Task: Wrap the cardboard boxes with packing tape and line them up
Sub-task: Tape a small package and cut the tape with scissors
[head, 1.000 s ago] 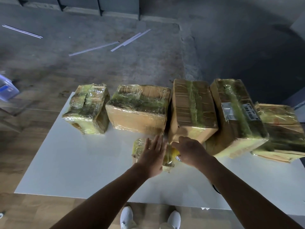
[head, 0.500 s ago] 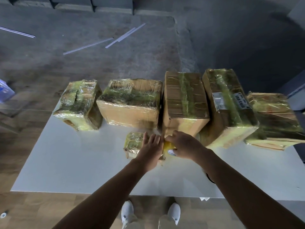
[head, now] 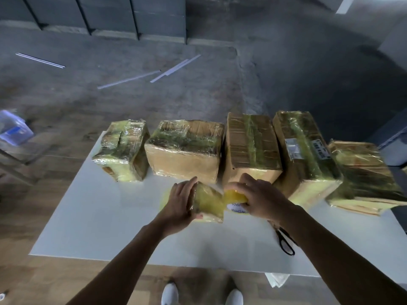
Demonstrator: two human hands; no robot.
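Here the left hand (head: 179, 203) grips a small wrapped box (head: 208, 203), just before the row of wrapped boxes (head: 185, 155) on the white table (head: 99, 216), while the right hand (head: 262, 197) clutches the yellow tape roll (head: 234, 195).

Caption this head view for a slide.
Left hand grips a small box, right hand holds the tape roll, five wrapped boxes lined up behind.

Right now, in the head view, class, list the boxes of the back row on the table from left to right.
In order: small fully taped box → wide box with tape over its top → tall box with one tape stripe → box with white labels → flat taped box.
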